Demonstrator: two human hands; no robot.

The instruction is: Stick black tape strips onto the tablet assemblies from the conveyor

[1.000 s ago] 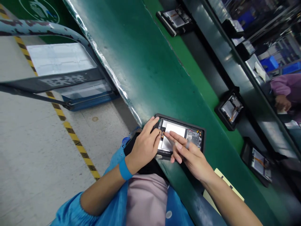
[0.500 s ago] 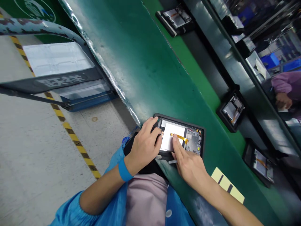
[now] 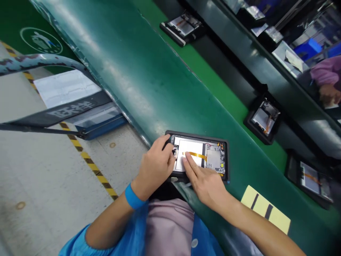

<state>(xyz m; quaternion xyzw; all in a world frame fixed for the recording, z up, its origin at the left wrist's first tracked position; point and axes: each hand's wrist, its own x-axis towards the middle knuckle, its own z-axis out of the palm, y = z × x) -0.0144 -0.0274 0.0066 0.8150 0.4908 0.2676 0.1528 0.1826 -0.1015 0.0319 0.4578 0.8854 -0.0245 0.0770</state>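
An opened tablet (image 3: 213,156) in a black frame lies on the green bench (image 3: 149,81) near its front edge, showing a white battery, a circuit board and an orange flex cable (image 3: 197,155). My left hand (image 3: 156,167) curls around the tablet's left end, fingertips at a small connector there. My right hand (image 3: 204,179) lies over the tablet's near edge, its forefinger stretched out and pressing on the left end of the orange cable. A thin grey tool (image 3: 186,185) shows under my right hand; whether the hand grips it is hidden.
Three more opened tablets lie on the belt: far (image 3: 183,26), right (image 3: 263,117) and near right (image 3: 311,179). A yellow card with black stripes (image 3: 266,209) lies right of my arm. Another person's hand (image 3: 329,94) works across the line. A cart frame (image 3: 61,113) stands on the floor.
My right hand left the battery's middle, the orange cable came into view, and the forefinger has slid left along it. The camera tilted, shifting the scene. My left hand stayed on the tablet's end.
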